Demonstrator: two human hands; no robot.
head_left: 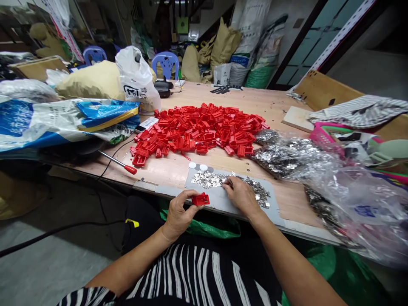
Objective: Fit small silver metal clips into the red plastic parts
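Note:
My left hand (180, 216) pinches a small red plastic housing (200, 199) between thumb and fingers, just over the table's front edge. Its open side shows, with tiny details inside that are too small to tell. My right hand (241, 196) reaches into small flat silvery metal pieces (208, 180) spread over a grey mat (219, 205). Its fingertips are pressed together among the pieces, and whatever is between them is hidden. Beyond both hands lies a big heap of similar red housings (204, 127).
Clear plastic bags of metal pieces (287, 155) lie at right, near a pink basket (321, 136). A lever with a red grip (130, 169) juts out at left. Printed sacks (57, 123) and a white carrier bag (137, 80) stand on the left side.

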